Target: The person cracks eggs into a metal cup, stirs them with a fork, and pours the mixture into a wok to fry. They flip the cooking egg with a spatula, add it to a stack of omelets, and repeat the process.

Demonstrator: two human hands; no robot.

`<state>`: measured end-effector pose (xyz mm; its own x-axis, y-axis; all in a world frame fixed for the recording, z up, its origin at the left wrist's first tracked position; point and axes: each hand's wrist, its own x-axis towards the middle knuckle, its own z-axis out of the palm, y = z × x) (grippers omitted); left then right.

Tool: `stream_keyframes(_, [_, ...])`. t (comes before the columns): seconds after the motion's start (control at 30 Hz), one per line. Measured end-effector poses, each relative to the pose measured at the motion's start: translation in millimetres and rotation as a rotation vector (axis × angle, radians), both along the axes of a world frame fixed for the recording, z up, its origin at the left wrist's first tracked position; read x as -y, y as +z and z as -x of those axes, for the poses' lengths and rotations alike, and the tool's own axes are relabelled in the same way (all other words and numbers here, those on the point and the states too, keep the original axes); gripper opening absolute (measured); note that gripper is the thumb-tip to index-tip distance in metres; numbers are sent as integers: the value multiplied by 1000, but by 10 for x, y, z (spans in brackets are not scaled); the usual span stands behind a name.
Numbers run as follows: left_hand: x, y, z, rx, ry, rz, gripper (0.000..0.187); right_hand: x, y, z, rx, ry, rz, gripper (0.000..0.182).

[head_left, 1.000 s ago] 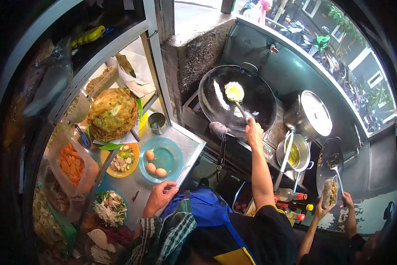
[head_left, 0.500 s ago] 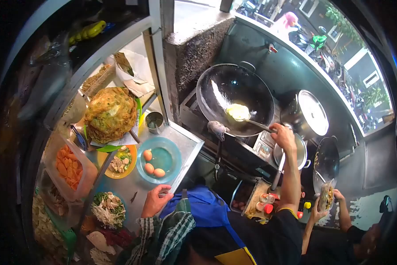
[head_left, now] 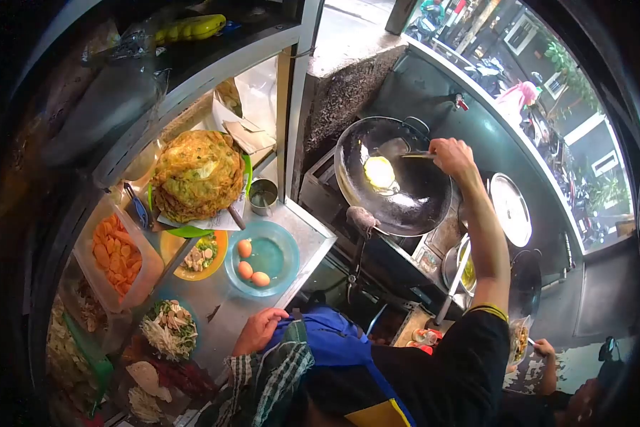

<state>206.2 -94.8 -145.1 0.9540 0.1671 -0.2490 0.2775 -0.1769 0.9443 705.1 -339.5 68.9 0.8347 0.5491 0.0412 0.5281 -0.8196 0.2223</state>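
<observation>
Gripping the handle of a wok spatula (head_left: 394,148), my right hand (head_left: 453,156) is over the far side of a large black wok (head_left: 423,206). The spatula's blade lies inside the wok, just beyond a pale yellow frying egg (head_left: 379,173). Close to my blue apron (head_left: 323,329) and a checked cloth (head_left: 281,370), my left hand (head_left: 260,331) has loosely bent fingers and nothing visible in them. Beyond that hand, a blue plate (head_left: 281,249) on the metal counter bears three brown eggs (head_left: 245,270).
On the left are a pile of fried omelettes (head_left: 197,176), a tub of orange slices (head_left: 115,256), an orange plate (head_left: 221,249) of chopped food and a metal cup (head_left: 263,196). At right stand a lidded pot (head_left: 510,210) and another person's hand (head_left: 545,349) by a food-filled bag (head_left: 517,343).
My right hand has moved the spatula from the wok's near side to its far side, away from the egg. My left hand has drawn closer to the apron, and the view has shifted.
</observation>
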Motion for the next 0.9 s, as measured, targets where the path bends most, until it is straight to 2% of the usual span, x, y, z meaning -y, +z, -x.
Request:
stream_keyframes(0.07, [-15,112,-23,-35,9,-7,21,202,-370,-113,-20,-55,-116,20])
stream_keyframes(0.13, [-51,227,-52,-71,21,-19,21,331,-645,-82,-120,-136,-147,30])
stream_keyframes(0.2, [-91,295,-74,-79,51,-40,22,358,-716,159,-158,-231,-163,31])
stream_keyframes(0.33, [-154,252,-87,-34,77,-88,25,599,-944,353,-171,-203,-163,25])
stream_keyframes(0.4, [-178,277,-86,-91,38,-74,27,759,-888,383,-256,-227,-215,32])
stream_keyframes(0.47, [-163,245,-82,-66,48,-61,26,976,-1043,393,-224,-200,-256,34])
stream_keyframes(0.57, [-96,124,-122,-23,62,-35,25,1161,-1556,364,-649,-309,-1041,38])
stream_keyframes(0.6, [-90,97,-151,-10,55,-29,25,1082,-1606,477,-803,-479,-1232,35])
stream_keyframes(0.67, [-106,83,-241,18,47,-107,25,1019,-1814,625,-1041,-591,-1572,28])
stream_keyframes(0.73, [-131,57,-369,72,149,-87,24,1087,-2215,664,-1300,-522,-1772,29])
stream_keyframes(0.8, [-175,-28,-551,137,274,-126,26,1062,-2347,875,-1257,-618,-1798,32])
stream_keyframes(0.83, [-221,-82,-665,181,329,-168,28,1030,-2354,965,-1149,-685,-1681,34])
stream_keyframes(0.87, [-291,-159,-812,142,405,-85,30,1018,-2365,1081,-1041,-752,-1559,36])
stream_keyframes(0.9, [-371,-254,-952,96,479,-1,32,1070,-2426,1168,-972,-642,-1464,37])
